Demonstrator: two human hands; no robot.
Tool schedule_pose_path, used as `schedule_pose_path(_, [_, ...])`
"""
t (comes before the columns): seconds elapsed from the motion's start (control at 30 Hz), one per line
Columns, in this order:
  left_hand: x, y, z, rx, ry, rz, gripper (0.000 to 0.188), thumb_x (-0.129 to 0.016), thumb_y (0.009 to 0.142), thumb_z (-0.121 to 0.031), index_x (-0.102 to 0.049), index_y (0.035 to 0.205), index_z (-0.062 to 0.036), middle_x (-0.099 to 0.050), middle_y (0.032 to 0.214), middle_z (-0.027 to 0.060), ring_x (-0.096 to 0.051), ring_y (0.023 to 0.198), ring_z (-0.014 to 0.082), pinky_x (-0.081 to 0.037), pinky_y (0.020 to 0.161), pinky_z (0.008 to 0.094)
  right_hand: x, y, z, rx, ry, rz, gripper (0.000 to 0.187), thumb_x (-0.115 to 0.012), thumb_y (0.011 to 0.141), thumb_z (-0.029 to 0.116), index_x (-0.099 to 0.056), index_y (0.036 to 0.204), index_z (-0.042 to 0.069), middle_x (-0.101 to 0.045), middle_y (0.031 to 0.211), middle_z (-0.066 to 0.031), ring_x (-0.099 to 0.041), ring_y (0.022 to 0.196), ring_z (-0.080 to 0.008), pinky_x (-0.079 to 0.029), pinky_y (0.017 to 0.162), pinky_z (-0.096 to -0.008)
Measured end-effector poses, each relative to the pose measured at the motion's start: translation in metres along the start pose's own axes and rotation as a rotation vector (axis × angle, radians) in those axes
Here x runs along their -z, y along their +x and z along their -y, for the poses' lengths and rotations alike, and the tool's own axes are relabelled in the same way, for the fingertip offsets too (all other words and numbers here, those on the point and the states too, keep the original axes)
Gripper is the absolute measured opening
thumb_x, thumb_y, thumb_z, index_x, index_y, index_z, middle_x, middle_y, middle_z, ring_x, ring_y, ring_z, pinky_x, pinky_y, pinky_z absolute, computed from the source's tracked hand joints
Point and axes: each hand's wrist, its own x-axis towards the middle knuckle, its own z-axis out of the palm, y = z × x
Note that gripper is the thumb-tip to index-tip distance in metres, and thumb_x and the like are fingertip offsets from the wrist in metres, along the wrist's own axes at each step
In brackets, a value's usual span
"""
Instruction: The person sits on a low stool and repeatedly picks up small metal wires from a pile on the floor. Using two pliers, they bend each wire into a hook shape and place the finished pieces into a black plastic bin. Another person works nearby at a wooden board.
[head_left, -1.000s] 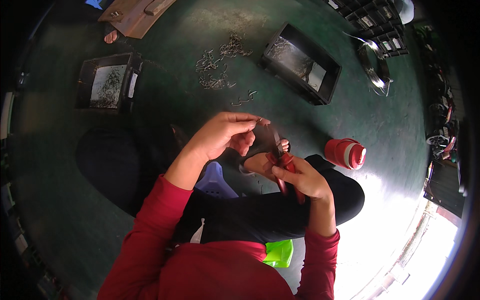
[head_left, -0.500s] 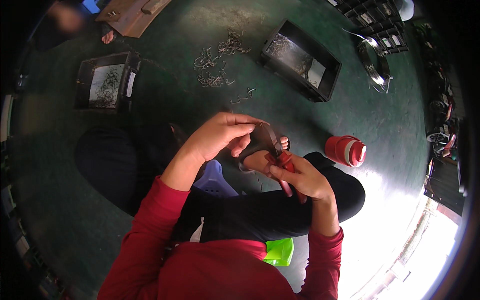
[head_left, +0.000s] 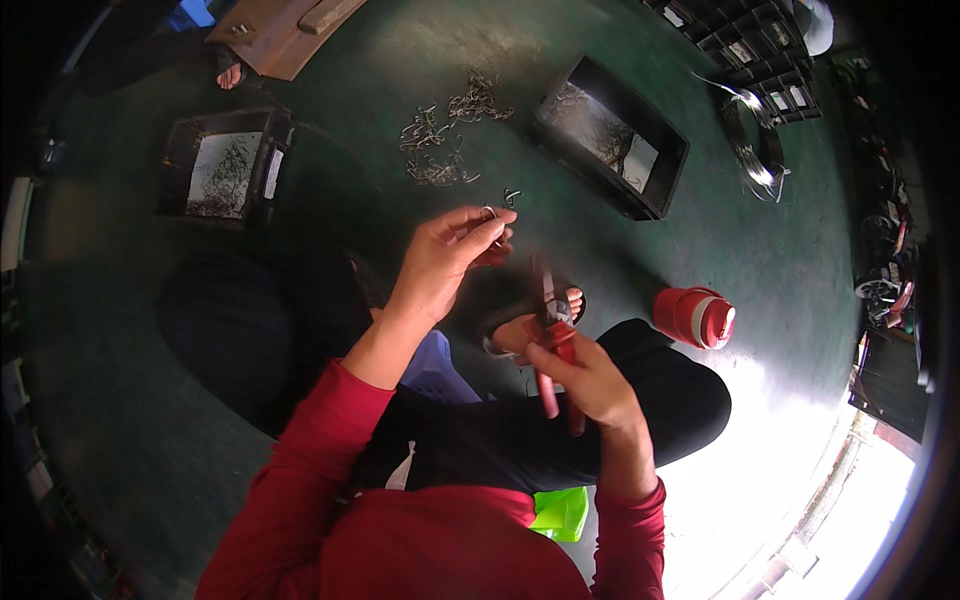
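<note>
I had the left fingers [head_left: 480,239] pinching curved wire [head_left: 489,210], the right hand [head_left: 600,384] around red-handled pliers [head_left: 561,345]; wire handling seemed in hand; the next move called for steady aim.

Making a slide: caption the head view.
Left hand pinches a bent wire piece; right hand holds red-handled pliers.

Before me on the floor [head_left: 345,200], wire pieces [head_left: 425,132] lie between a left crate [head_left: 256,195] and right crate [head_left: 590,172]; farther right, a coil [head_left: 762,176]; nearer me, a jug [head_left: 694,317].
</note>
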Motion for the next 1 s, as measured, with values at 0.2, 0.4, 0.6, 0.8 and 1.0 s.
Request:
schedule_pose_path(0.2, [-0.009,-0.003,0.006,-0.131,-0.126,-0.047,0.016,-0.062,0.092,-0.009,-0.066,0.106,-0.0032,-0.067,0.096,0.0068,-0.067,0.091,0.0189,-0.055,0.079,0.0286,-0.023,0.018,-0.010,0.033,0.170,0.104,0.046,-0.051,0.099,0.030,-0.046,0.131,-0.002,-0.060,0.118,-0.0147,-0.061,0.100,-0.0199,-0.047,0.090,-0.0366])
schedule_pose_path(0.4, [-0.009,-0.003,0.011,-0.230,-0.121,-0.069,0.014,-0.061,0.092,-0.008,-0.066,0.105,-0.0036,-0.068,0.098,0.0075,-0.067,0.093,0.0205,-0.055,0.081,0.0296,-0.033,0.025,-0.001,0.068,0.355,0.148,0.052,-0.051,0.098,0.034,-0.039,0.136,0.000,-0.058,0.122,-0.0129,-0.057,0.112,-0.0225,-0.046,0.090,-0.0380])
schedule_pose_path(0.6, [-0.010,-0.002,0.016,-0.278,-0.070,-0.070,0.013,-0.061,0.092,-0.007,-0.068,0.103,-0.0033,-0.069,0.097,0.0087,-0.067,0.094,0.0183,-0.053,0.082,0.0292,-0.036,0.027,0.000,0.066,0.369,0.137,0.052,-0.052,0.097,0.037,-0.041,0.133,0.001,-0.059,0.120,-0.0127,-0.058,0.109,-0.0209,-0.047,0.087,-0.0376])
schedule_pose_path(0.8, [-0.012,-0.002,0.015,-0.248,-0.009,-0.064,0.014,-0.061,0.092,-0.008,-0.069,0.103,-0.0030,-0.069,0.098,0.0086,-0.066,0.094,0.0160,-0.052,0.083,0.0290,-0.036,0.032,-0.006,0.086,0.354,0.115,0.047,-0.052,0.097,0.038,-0.046,0.127,0.001,-0.062,0.111,-0.0102,-0.061,0.101,-0.0188,-0.047,0.084,-0.0369])
schedule_pose_path(1.0, [0.027,0.022,0.057,-0.309,0.075,-0.045,0.027,-0.063,0.092,-0.014,-0.063,0.115,0.0010,-0.066,0.108,0.0100,-0.064,0.101,0.0180,-0.052,0.088,0.0319,-0.026,0.055,-0.027,-0.002,0.343,-0.075,0.030,-0.056,0.095,0.031,-0.053,0.108,0.004,-0.060,0.085,-0.0046,-0.061,0.078,-0.0157,-0.050,0.072,-0.0332])
